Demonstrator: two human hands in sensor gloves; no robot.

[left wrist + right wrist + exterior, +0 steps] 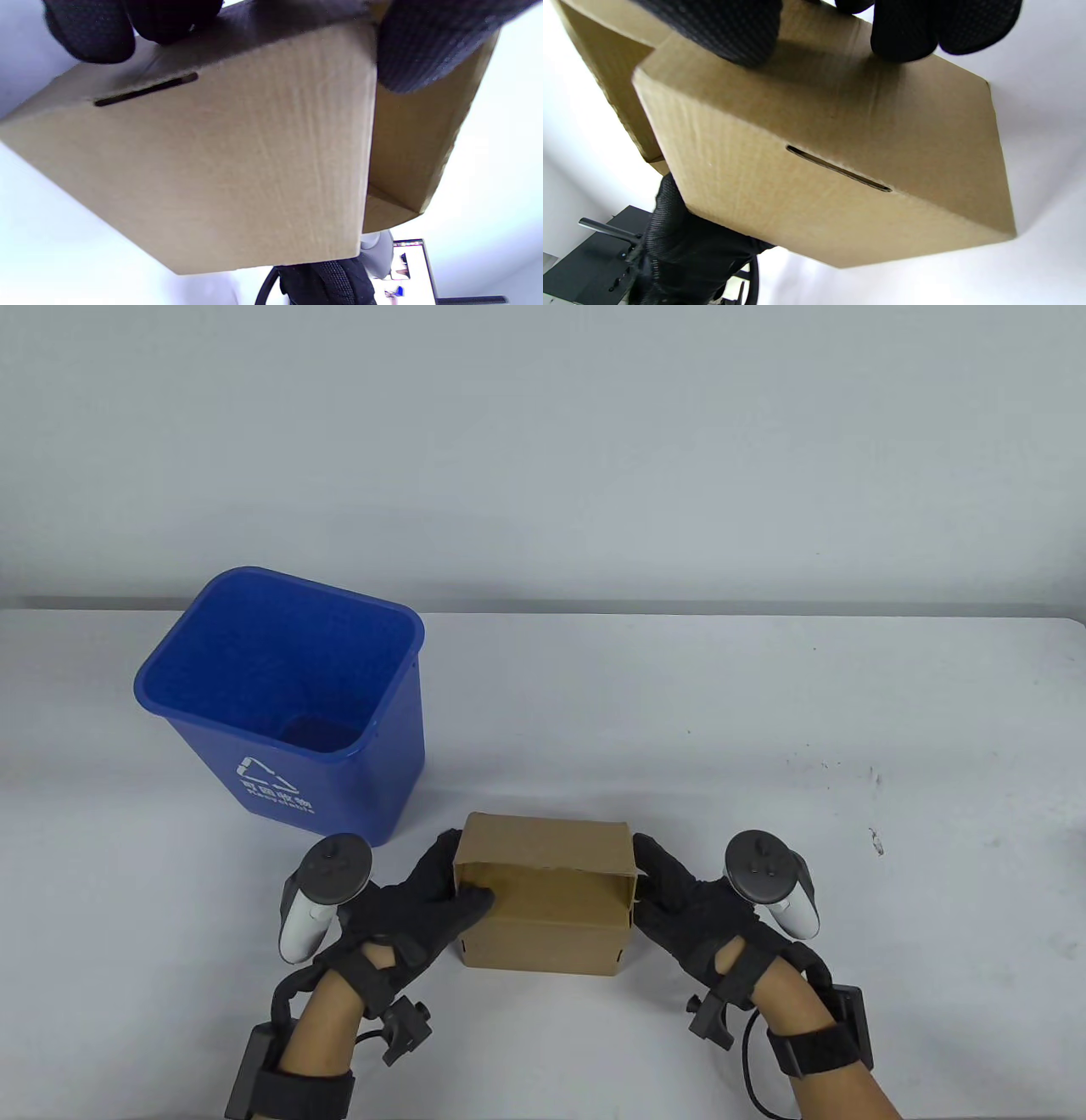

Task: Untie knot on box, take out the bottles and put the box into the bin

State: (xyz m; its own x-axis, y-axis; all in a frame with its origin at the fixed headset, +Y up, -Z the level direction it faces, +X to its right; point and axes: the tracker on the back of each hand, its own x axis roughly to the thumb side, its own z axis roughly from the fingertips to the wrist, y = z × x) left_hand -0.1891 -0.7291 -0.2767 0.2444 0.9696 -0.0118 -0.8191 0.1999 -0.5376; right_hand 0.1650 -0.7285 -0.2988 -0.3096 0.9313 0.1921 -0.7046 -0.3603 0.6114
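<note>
As no string or bottles are showing, the open box (543,912) is being gripped at both ends by left hand (405,909) and right hand (689,909) fingers; binning into the bin (288,704), frame left, is judged remaining.

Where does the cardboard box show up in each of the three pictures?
Table view: cardboard box low centre, between both gloved hands.
Left wrist view: fills the middle, open side at right.
Right wrist view: fills the centre.
Shared landmark: the dark slot in the box wall, both wrist views.

White table (764,712) w/ blue bin (288,704), dark specks (848,780)
</note>
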